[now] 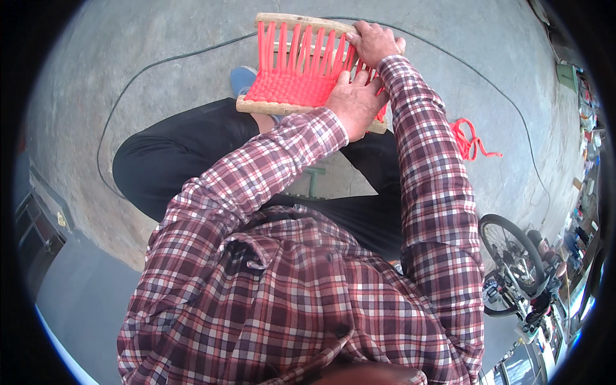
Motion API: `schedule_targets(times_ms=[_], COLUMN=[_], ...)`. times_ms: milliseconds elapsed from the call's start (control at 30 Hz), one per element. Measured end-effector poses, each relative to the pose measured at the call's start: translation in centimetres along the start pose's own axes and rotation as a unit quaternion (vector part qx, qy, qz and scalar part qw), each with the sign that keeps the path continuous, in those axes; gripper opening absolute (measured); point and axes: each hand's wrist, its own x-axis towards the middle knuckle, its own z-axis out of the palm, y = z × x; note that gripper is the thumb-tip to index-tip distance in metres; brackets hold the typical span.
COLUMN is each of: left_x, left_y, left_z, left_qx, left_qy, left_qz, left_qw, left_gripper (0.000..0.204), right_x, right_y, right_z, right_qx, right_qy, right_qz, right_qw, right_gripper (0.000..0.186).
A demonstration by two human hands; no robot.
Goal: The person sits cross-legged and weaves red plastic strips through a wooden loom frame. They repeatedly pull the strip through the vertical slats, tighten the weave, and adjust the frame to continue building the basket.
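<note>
Left hand (pixel 355 102) flat on woven red cord mat (pixel 292 86), fingers spread, palm down over right part of weave, not closed on anything. Right hand (pixel 373 42) clamped over top right corner of wooden frame (pixel 301 21), fingers curled around far rail, knuckles up. Hands just beside each other, right one further from body.

Frame small, rectangular, light wood, two rails visible: far rail at top, near rail (pixel 282 108) at bottom edge. Resting on lap, across black-trousered knees (pixel 173 160), tilted slightly, far end raised. Vertical red strands (pixel 289 45) stretched between rails, open gaps in upper half; lower half packed tight into dense weave. Right edge of weave hidden under left hand and sleeve.

Loose red cord tail (pixel 468 141) lying on concrete floor (pixel 160 38), right of right forearm, coiled in loops, well apart from frame. Cannot tell whether joined to weave; run hidden behind sleeve.

Blue shoe (pixel 242 78) poking out just left of frame, partly under it. Thin dark cable (pixel 128 90) curving across floor behind frame, from left round to right. Green metal part (pixel 313 179) showing between knees, below frame. Plaid shirt sleeves (pixel 423 167) red, white, dark check, both arms extended forward. Bicycle wheel (pixel 510 247) at lower right, near clutter along rim of view. Dark panel (pixel 38 231) at lower left edge.
</note>
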Motion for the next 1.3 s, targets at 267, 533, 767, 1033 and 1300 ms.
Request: schedule_targets(times_ms=[267,533,767,1033,1300], left_x=[0.3,-0.6,-1.6,-3.8,-4.5], left_y=[1.5,0.9,0.8,-2.3,-3.5], left_z=[0.0,1.6,0.8,-1.9,-0.6], left_qx=[0.058,0.04,0.062,0.025,-0.092], left_qy=[-0.075,-0.03,0.003,-0.031,0.04], left_qz=[-0.052,0.001,-0.005,-0.074,-0.021], left_qw=[0.994,0.999,0.998,0.996,0.995], left_gripper=[0.04,0.028,0.033,0.08,0.068], right_x=[-0.3,-0.2,-0.1,-0.4,0.7], right_y=[-0.6,-0.7,-1.2,-0.6,1.0], right_z=[0.3,1.0,0.5,0.4,0.9], right_qx=[-0.007,-0.013,-0.01,-0.011,0.072], right_qy=[0.023,0.058,0.078,0.071,0.068], right_qz=[0.002,-0.014,-0.024,-0.016,-0.026], right_qw=[1.0,0.998,0.997,0.997,0.995], right_gripper=[0.043,0.042,0.041,0.041,0.043])
